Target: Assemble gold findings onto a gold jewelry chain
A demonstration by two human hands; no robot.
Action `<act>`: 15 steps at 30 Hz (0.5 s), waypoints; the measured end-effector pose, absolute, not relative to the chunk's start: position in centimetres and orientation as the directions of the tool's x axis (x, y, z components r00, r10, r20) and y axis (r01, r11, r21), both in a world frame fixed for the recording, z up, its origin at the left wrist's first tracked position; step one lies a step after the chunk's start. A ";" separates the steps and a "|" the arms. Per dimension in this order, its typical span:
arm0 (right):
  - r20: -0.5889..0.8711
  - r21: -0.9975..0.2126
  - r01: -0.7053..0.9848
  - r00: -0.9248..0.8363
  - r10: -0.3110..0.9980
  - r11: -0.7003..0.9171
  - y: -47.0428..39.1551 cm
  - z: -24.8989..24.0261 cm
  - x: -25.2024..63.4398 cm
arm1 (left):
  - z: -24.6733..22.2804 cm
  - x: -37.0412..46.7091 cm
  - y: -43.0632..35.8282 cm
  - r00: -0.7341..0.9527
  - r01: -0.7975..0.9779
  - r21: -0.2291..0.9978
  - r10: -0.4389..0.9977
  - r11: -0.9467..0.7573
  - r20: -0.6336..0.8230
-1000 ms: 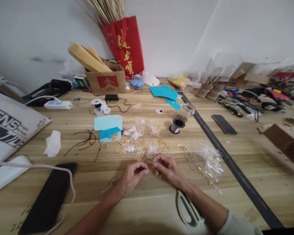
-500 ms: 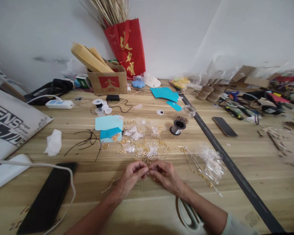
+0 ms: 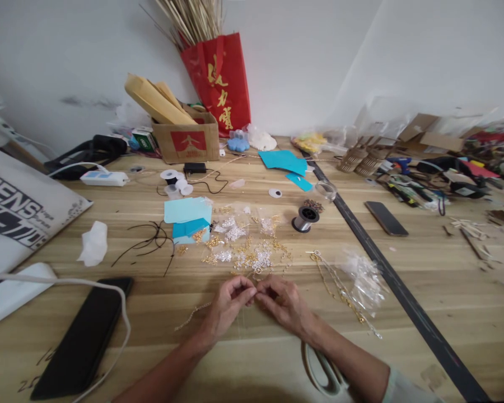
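Observation:
Both hands meet just in front of the spread of small beads and findings, fingertips nearly touching. My left hand (image 3: 234,298) is closed in a pinch, and so is my right hand (image 3: 283,302). What they pinch is too small to make out. A faint, thin line hangs below the fingertips. From beside my left hand a fine chain (image 3: 189,318) trails over the table. Gold and silver beads (image 3: 256,257) lie right beyond the fingers. Under my right forearm sit scissors (image 3: 321,372), their pale handles showing and the blades hidden.
To the right lie chains (image 3: 334,288) and clear plastic bags (image 3: 365,282). A wire spool (image 3: 305,219) stands beyond the beads, near a phone (image 3: 386,218). Blue cards (image 3: 187,210) and black cord (image 3: 151,240) are on the left, with a dark phone-like slab (image 3: 82,338) nearer.
The hands keep nearly the same pose, fingertips together. The whole view has shifted very slightly; nothing on the table has visibly moved.

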State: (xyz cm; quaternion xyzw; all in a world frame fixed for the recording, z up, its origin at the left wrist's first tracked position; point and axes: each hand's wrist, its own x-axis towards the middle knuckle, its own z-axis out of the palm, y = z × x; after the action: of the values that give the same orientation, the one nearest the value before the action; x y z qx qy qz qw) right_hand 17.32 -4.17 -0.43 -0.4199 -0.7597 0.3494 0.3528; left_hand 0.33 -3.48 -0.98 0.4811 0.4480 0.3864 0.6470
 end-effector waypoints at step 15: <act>0.194 -0.857 0.374 -0.405 0.894 0.355 -4.2 0.0 17.3 | -1.1 0.0 -3.5 0.321 -0.044 0.977 0.929 0.208 -0.184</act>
State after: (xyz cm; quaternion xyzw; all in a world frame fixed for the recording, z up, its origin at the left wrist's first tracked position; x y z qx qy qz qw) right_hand 17.31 -4.15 -0.04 -0.4237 -0.7480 0.3779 0.3437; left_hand 0.04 -3.54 -1.07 0.5014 0.4415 0.3802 0.6396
